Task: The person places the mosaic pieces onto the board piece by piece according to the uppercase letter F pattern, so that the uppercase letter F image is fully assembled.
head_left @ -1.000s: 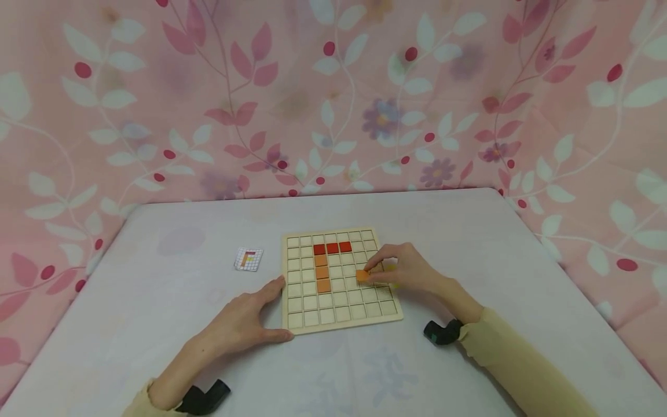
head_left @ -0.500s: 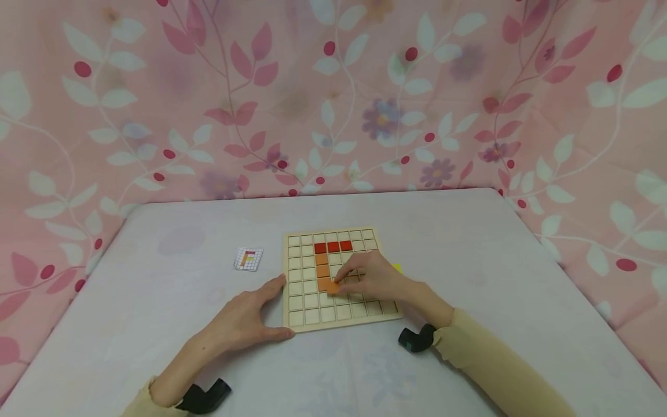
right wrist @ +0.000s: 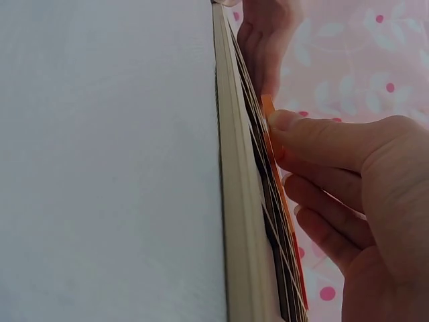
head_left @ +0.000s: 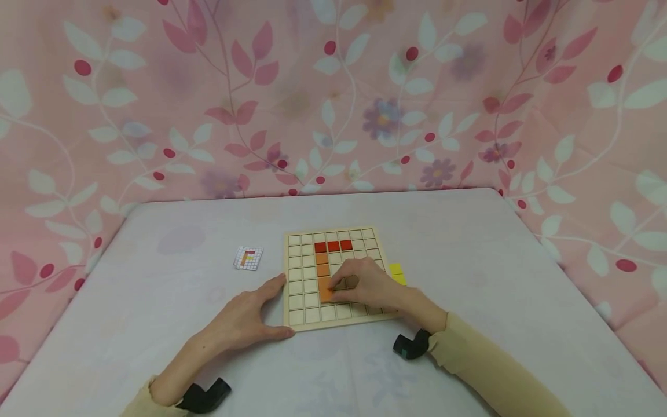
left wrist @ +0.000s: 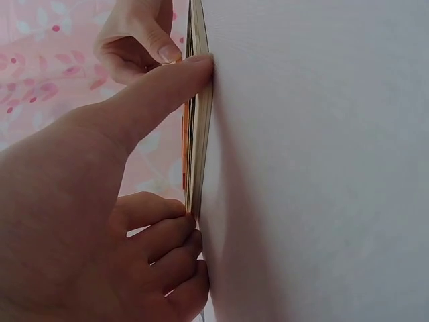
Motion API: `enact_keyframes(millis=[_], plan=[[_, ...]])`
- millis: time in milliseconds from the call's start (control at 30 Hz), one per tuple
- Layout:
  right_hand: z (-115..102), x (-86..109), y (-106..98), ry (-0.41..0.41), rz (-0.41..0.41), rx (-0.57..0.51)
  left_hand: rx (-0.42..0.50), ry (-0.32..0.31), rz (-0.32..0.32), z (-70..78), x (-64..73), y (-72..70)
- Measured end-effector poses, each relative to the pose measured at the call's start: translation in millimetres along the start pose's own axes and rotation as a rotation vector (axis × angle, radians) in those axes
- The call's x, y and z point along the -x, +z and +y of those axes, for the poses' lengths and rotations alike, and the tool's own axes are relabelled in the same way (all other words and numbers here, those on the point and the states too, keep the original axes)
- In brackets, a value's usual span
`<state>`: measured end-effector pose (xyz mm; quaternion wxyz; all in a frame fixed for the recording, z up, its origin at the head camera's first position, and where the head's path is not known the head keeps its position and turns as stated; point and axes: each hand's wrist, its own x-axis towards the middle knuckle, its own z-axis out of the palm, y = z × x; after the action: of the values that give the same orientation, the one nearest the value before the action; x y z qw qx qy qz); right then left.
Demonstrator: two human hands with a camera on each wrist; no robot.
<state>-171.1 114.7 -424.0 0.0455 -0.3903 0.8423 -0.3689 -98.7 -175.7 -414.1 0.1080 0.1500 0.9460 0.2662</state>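
A square wooden grid board (head_left: 311,316) lies on the white-covered table. Between thumb and forefinger, my right hand (head_left: 367,284) pinches an orange square tile (head_left: 325,296) low over the board, just below a column of orange tiles (head_left: 322,270). In the right wrist view the pinched tile (right wrist: 269,107) appears tilted against the board's face. Red tiles (head_left: 333,247) make a short row at the column's top. My left hand (head_left: 237,321) rests at the board's left side, fingertips at that edge and thumb (left wrist: 167,84) by the near corner.
A small patterned card (head_left: 248,259) with a coloured grid lies left of the board. Yellow tiles (head_left: 396,270) sit by the board's right edge, partly behind my right hand. Black devices (head_left: 411,345) are strapped at both wrists. A pink floral cloth (head_left: 333,104) hangs behind the table.
My right hand has carried the orange tile leftward and nearer, from the board's right side to the foot of the orange column. More yellow tiles show now. The left hand stays put.
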Motion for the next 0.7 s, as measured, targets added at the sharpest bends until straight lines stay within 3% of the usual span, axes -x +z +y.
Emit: enact_keyframes(millis=[167, 400, 700], plan=[[0.9, -0.2, 1.9, -0.032, 0.005, 0.024, 0.015, -0.004, -0.007, 0.8, 0.4, -0.1], [3.0, -0.3, 2.7, -0.138, 0.024, 0.045, 0.009, 0.005, 0.000, 0.6, 0.8, -0.1], [3.3, -0.6, 2.7, -0.136, 0.025, 0.054, 0.006, 0.004, -0.004, 0.6, 0.6, -0.4]])
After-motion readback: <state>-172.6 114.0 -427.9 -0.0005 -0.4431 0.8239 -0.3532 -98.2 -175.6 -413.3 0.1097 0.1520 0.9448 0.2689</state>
